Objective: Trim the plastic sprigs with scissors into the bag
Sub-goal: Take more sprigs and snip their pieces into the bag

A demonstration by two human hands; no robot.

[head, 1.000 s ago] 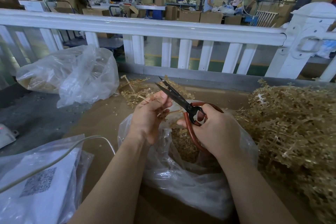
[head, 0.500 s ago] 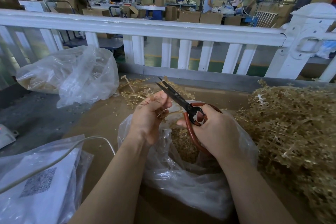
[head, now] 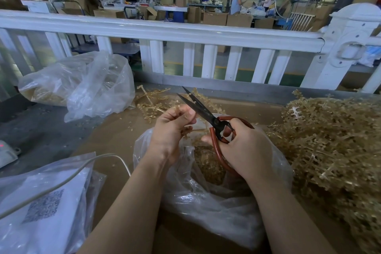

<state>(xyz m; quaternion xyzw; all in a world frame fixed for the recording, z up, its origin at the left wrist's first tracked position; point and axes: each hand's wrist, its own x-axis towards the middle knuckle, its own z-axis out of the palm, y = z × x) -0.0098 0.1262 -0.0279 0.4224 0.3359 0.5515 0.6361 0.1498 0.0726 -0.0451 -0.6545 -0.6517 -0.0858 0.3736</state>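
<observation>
My right hand point(head: 245, 150) grips the red-brown loop handles of black-bladed scissors point(head: 198, 107), whose blades are slightly parted and point up and to the left. My left hand point(head: 171, 128) pinches a small tan plastic sprig point(head: 188, 131) just left of the blades, above the mouth of a clear plastic bag point(head: 206, 202). The bag lies open below both hands and holds a heap of tan cut pieces point(head: 208, 163).
A big pile of tan sprigs point(head: 334, 150) fills the right of the brown tabletop. Loose sprigs point(head: 152, 105) lie behind my hands. A clear bag point(head: 82, 82) sits at back left, another bag with a QR label point(head: 43, 206) and a white cable at front left. A white fence point(head: 185, 33) runs behind.
The scissor blades have opened slightly at the tips. Both hands stay over the bag with almost no shift.
</observation>
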